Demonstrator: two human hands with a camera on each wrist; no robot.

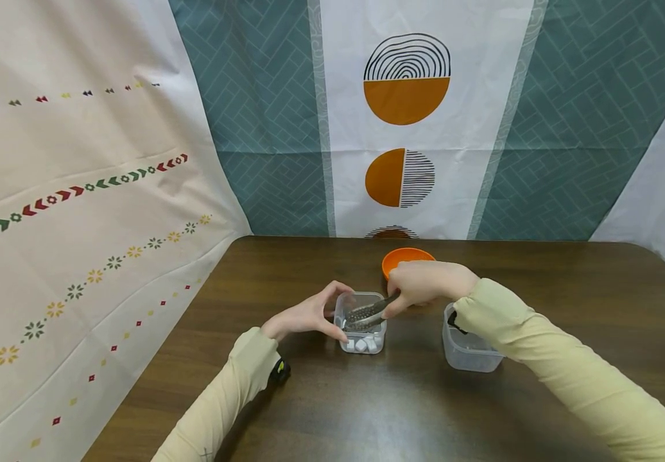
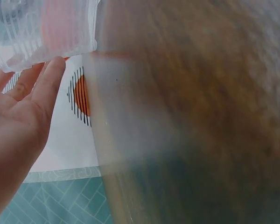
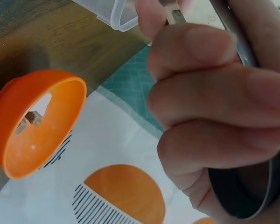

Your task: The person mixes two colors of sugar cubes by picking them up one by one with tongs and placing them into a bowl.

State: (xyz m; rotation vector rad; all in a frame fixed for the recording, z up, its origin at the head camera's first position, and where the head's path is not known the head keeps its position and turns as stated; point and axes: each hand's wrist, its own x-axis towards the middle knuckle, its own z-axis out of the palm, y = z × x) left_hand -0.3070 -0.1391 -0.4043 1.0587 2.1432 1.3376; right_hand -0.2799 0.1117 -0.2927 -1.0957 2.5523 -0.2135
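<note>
My left hand point(image 1: 312, 313) grips a small clear plastic container point(image 1: 367, 297) from its left side, thumb at the front and fingers toward the back. White pieces point(image 1: 361, 345) lie in the bottom of it. With curled fingers my right hand point(image 1: 422, 282) holds dark, speckled metal tongs point(image 1: 367, 312), whose ends reach down into this container. Whether the tips pinch a piece cannot be made out. In the right wrist view the fingers point(image 3: 219, 95) hide most of the tongs. The left wrist view shows fingertips point(image 2: 55, 67) against the container's wall.
Behind the right hand stands an orange bowl point(image 1: 406, 254); small brown and whitish pieces point(image 3: 35, 117) lie inside it. A second clear container point(image 1: 471, 360) sits to the right, partly under the right sleeve point(image 1: 500, 314). Patterned cloth point(image 1: 269, 128) hangs at the brown table's point(image 1: 309, 410) back edge.
</note>
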